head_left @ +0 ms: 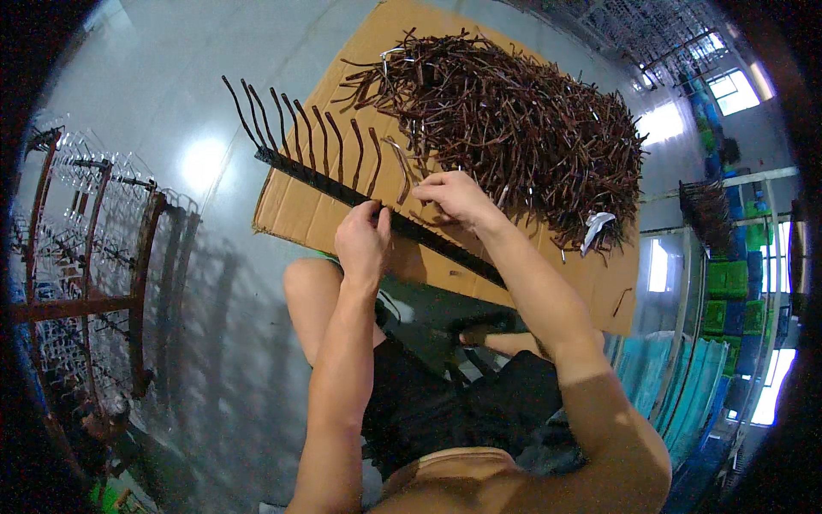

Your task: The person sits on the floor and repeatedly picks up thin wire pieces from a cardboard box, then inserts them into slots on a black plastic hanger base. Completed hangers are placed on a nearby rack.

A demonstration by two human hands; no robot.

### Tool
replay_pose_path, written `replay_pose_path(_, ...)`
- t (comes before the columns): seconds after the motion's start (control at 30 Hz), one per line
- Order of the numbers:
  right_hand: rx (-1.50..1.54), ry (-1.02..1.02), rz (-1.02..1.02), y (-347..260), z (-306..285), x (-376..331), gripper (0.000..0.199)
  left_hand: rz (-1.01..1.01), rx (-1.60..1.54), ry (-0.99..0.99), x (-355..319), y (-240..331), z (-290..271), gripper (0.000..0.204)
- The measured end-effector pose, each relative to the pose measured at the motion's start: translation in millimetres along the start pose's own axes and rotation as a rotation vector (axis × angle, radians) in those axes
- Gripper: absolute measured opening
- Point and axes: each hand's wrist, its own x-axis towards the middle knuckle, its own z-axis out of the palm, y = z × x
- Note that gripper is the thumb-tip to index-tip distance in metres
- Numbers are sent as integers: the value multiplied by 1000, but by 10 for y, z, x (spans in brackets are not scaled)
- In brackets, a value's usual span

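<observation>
A long dark bar [300,173] runs slantwise across the near edge of a cardboard sheet [278,206]. Several thin, wavy brown rods [338,154] stand in a row along its left half. My left hand [364,238] is closed on the bar, thumb and fingertips pinched together just right of the last standing rod. Farther right and just beyond the bar is my right hand [458,199], its fingers curled in a pinch. Whatever lies between those fingertips is too small to make out. A loose brown rod [401,171] is close to the right fingertips.
A big tangled heap of similar brown rods [522,120] covers the far right of the cardboard, with a crumpled white scrap [597,230] at its near edge. Rusty racks with wire hooks [86,304] stand at left. Green crates [728,287] and turquoise sheets [676,377] are at right.
</observation>
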Motion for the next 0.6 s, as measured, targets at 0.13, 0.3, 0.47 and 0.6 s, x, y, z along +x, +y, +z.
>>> replay_pose_path(0.13, 393, 176, -268, -148, 356, -134, 15, 136, 26, 72, 9, -61, 52, 18)
replay_pose_path(0.3, 271, 296, -388, -17, 585, -126, 23, 153, 94, 51, -1, -38, 44, 14)
replay_pose_path(0.47, 169, 300, -397, -86, 624, -180, 23, 91, 85, -19, -3, -38, 8, 11)
replay_pose_path(0.6, 91, 343, -417, -113, 601, -220, 15, 133, 83, -3, -4, 4, 10, 11)
